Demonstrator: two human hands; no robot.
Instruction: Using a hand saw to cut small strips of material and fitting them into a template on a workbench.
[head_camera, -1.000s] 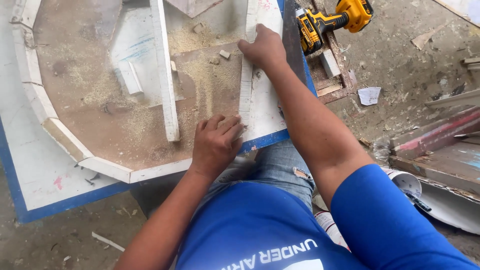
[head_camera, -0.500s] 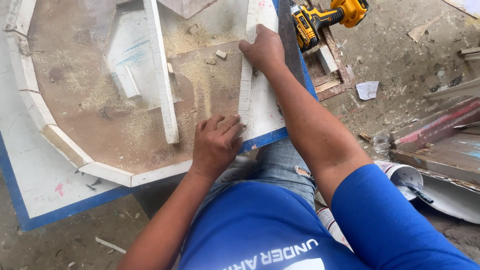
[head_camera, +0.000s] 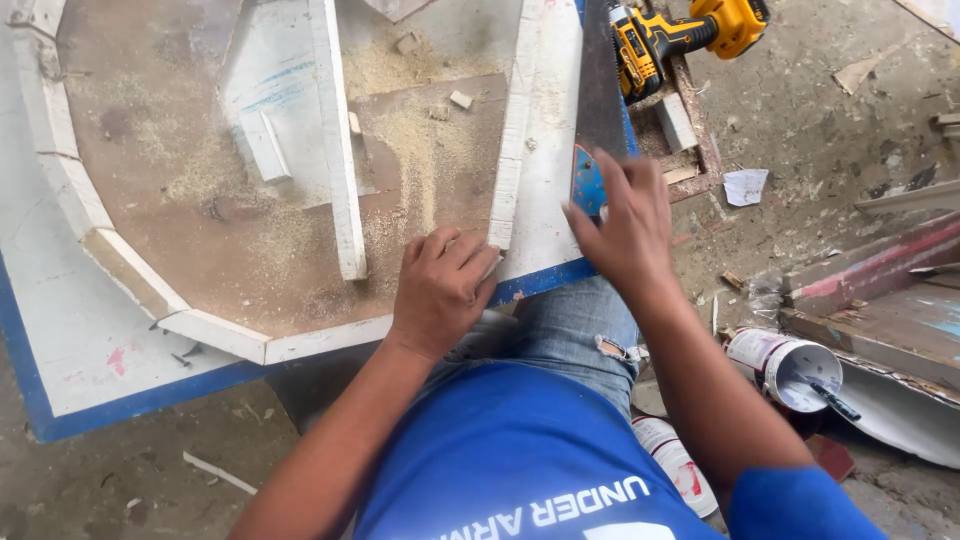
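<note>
Left hand pressed flat, fingers together, on the near end of the white strip, pinning it to the board. Right hand half-open, reaching onto the saw at the board's edge. Farther off, yellow drill lying idle.

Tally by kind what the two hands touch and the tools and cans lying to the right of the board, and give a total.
White wooden strip under the left hand: 1
Handsaw at the right hand: 1
Yellow cordless drill: 1
Open white cans: 2
Total: 5
</note>
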